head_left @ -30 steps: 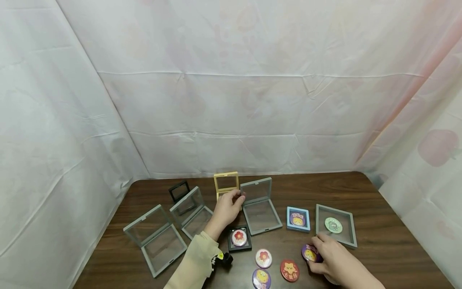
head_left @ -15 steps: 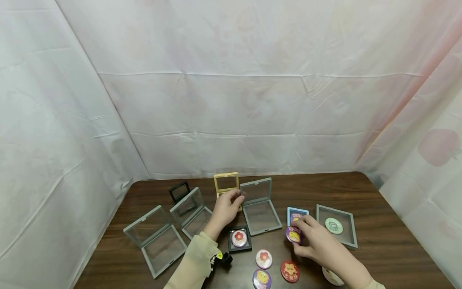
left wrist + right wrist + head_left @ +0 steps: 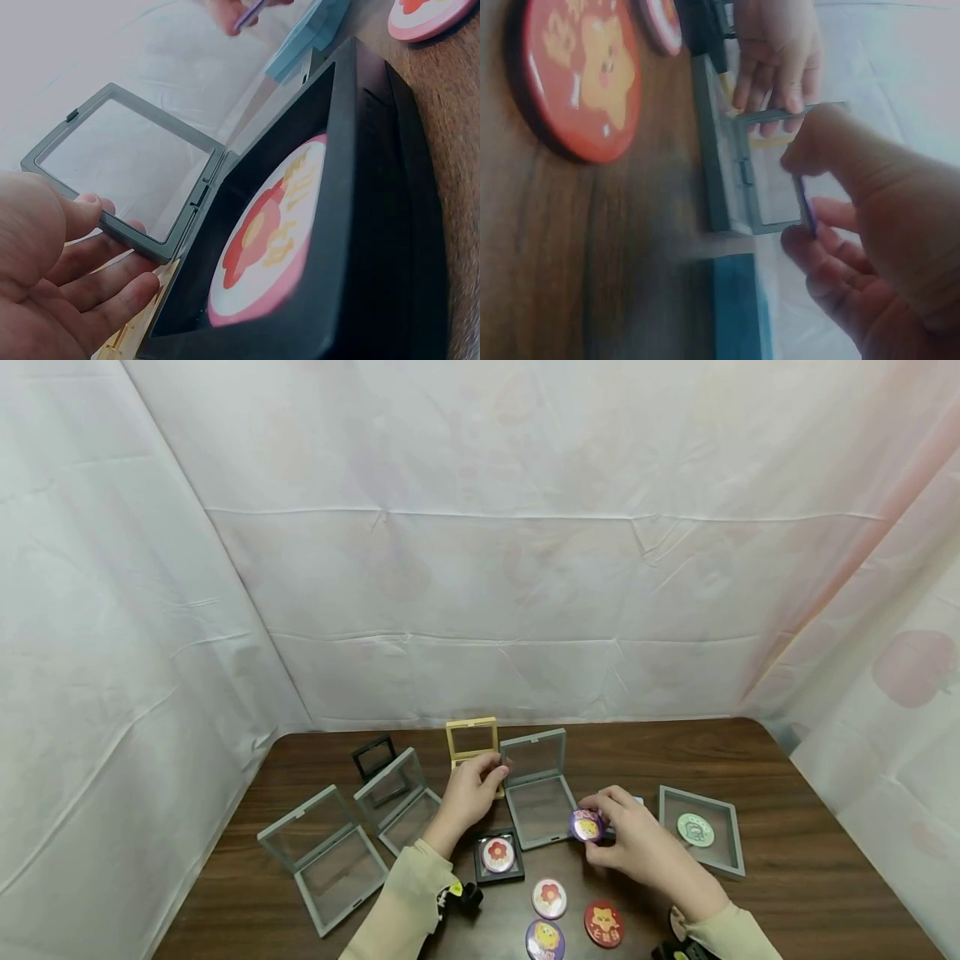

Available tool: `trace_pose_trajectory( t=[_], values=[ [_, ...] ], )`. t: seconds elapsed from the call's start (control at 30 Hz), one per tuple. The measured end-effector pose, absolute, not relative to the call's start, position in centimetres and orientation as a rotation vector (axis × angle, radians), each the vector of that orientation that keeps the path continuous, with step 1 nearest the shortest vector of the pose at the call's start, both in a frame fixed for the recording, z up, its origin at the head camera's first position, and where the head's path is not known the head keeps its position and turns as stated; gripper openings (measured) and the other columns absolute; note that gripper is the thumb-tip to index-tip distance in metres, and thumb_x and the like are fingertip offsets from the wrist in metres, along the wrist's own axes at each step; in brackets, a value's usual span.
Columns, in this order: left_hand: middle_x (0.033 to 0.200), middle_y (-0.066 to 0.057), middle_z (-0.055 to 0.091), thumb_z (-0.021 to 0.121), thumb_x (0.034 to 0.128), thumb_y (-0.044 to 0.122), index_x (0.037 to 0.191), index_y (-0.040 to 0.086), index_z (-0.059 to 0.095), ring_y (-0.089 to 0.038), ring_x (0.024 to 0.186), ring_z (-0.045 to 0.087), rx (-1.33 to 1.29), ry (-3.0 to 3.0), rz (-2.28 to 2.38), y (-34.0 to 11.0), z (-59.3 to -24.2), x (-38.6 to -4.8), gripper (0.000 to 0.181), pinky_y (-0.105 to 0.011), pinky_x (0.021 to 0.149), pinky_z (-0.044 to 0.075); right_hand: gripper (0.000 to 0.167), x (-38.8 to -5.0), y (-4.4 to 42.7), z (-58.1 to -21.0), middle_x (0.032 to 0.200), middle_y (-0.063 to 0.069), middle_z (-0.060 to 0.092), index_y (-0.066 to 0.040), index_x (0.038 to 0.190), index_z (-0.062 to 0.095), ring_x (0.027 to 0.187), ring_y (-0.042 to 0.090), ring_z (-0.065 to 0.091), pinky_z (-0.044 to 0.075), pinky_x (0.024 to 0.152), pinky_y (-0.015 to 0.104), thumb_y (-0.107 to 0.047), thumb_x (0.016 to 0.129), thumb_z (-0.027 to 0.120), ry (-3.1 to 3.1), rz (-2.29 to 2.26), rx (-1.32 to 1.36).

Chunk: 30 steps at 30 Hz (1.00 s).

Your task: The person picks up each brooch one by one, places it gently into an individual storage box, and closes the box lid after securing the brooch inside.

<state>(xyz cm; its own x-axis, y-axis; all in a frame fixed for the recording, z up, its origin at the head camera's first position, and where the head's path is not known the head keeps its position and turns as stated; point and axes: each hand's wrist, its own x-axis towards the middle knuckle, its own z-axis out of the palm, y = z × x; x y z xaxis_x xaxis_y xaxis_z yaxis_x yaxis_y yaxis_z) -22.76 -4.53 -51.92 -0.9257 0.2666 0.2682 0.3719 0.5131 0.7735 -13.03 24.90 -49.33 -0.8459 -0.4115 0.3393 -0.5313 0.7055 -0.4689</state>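
Observation:
My left hand [image 3: 470, 791] pinches the left edge of the raised lid of an open grey display case [image 3: 542, 810], thumb on one side and fingers behind. My right hand [image 3: 630, 835] holds a round purple pin badge [image 3: 587, 826] with a yellow cartoon figure by its rim. The badge hovers by the right front corner of that case. Under the right hand, a light blue case [image 3: 307, 37] is mostly hidden in the head view. Close to the left wrist lies a black case [image 3: 487, 878] holding a white badge with a red flower [image 3: 497, 854].
Near the front lie a white flower badge [image 3: 549, 898], another purple badge [image 3: 544, 939] and a red star badge [image 3: 603, 924]. Open grey cases [image 3: 341, 877] stand left, with a small black frame [image 3: 363, 746] and a yellow case [image 3: 472, 722] behind. At right, a grey case [image 3: 729, 860] holds a green badge.
My right hand has carried the purple badge leftward from beside the right grey case, past the blue case, to the middle grey case. The left hand has stayed on the lid.

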Motion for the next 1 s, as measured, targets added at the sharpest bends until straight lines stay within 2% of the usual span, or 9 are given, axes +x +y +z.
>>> trace_pose_trajectory(
  t=[0.27,0.5,0.77,1.0],
  values=[
    [0.111,0.002,0.081,0.066,0.1121,0.022,0.121,0.012,0.081,-0.016,0.098,0.074,-0.562,-2.632,-1.392,-4.5,-51.9,-22.7,0.020,-0.039,0.086,0.058,0.045,-15.9,23.6,-50.3,0.111,-0.004,0.063,-0.010,0.122,0.073,0.085,0.006,0.059,0.054,0.071,0.025,-0.017,0.080,0.090,-2.737,0.878,0.839],
    [0.109,0.003,0.081,0.067,0.1115,0.021,0.119,0.015,0.081,-0.015,0.097,0.073,-0.559,-2.638,-1.366,-4.5,-51.9,-22.6,0.017,-0.038,0.086,0.058,0.045,-17.2,23.4,-50.4,0.113,-0.002,0.067,-0.011,0.124,0.072,0.086,0.006,0.061,0.056,0.073,0.029,-0.020,0.083,0.090,-2.754,0.845,0.884],
    [0.108,0.004,0.080,0.066,0.1120,0.021,0.120,0.012,0.081,-0.015,0.096,0.073,-0.565,-2.637,-1.381,-4.6,-52.0,-22.7,0.019,-0.038,0.085,0.058,0.041,-18.3,22.8,-51.0,0.112,-0.004,0.069,-0.012,0.118,0.075,0.101,0.012,0.067,0.060,0.087,0.040,-0.028,0.084,0.093,-2.734,0.744,0.896],
    [0.108,0.003,0.080,0.065,0.1125,0.021,0.121,0.012,0.080,-0.016,0.096,0.073,-0.574,-2.640,-1.398,-4.7,-52.1,-22.7,0.020,-0.039,0.085,0.058,0.040,-19.1,22.5,-51.5,0.115,-0.003,0.071,-0.011,0.123,0.076,0.110,0.018,0.066,0.059,0.094,0.044,-0.031,0.092,0.091,-2.719,0.764,0.989]
  ],
)
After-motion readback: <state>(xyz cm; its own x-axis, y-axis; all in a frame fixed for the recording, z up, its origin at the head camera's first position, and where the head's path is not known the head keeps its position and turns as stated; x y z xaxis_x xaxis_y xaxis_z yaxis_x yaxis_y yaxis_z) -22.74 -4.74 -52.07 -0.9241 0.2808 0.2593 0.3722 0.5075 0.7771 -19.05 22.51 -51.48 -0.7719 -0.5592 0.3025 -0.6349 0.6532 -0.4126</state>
